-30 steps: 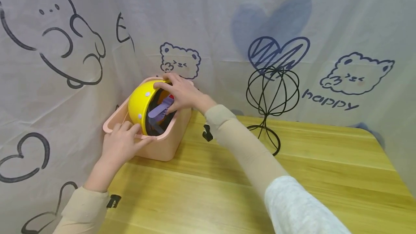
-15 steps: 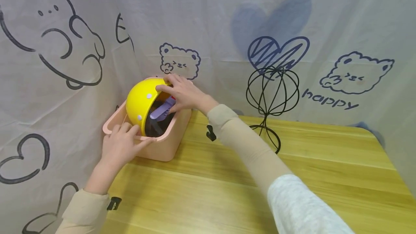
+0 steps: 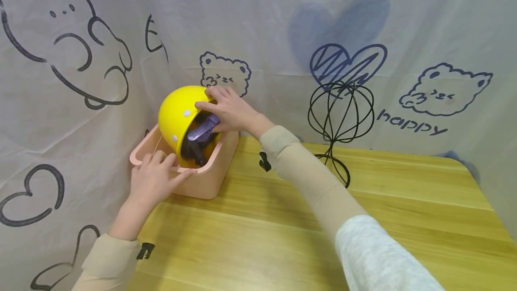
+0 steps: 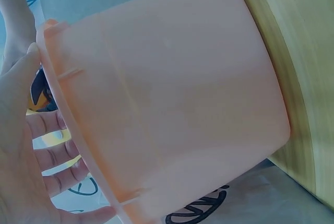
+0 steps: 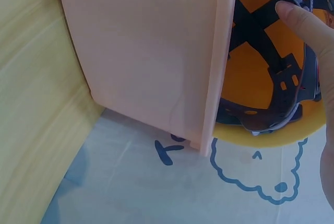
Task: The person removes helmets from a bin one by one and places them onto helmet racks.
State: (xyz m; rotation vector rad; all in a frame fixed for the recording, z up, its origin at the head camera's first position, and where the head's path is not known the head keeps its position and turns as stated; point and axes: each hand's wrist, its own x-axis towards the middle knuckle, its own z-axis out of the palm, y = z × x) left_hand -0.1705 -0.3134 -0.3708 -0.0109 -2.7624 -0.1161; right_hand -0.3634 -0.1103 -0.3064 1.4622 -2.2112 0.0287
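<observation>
A yellow hard hat (image 3: 175, 113) with white studs sits tilted on its side, partly inside a pink plastic bin (image 3: 199, 185). My right hand (image 3: 234, 110) grips the hat's brim at its upper right, thumb inside the shell. Black harness straps (image 5: 255, 31) cross the hat's hollow in the right wrist view, and a purple piece (image 3: 203, 128) shows near my thumb. My left hand (image 3: 151, 178) holds the bin's near rim, its fingers hooked over the edge. The bin's outer wall (image 4: 172, 88) fills most of the left wrist view. The hat's lower part is hidden in the bin.
To the right on the wooden table (image 3: 404, 201) stands a black wire stand (image 3: 332, 140) with a round cage top. White printed cloth (image 3: 274, 21) hangs behind and to the left, close to the bin.
The hard hat has risen a little in the bin and turned slightly, with my right hand on its brim. My left hand keeps its hold on the bin's rim.
</observation>
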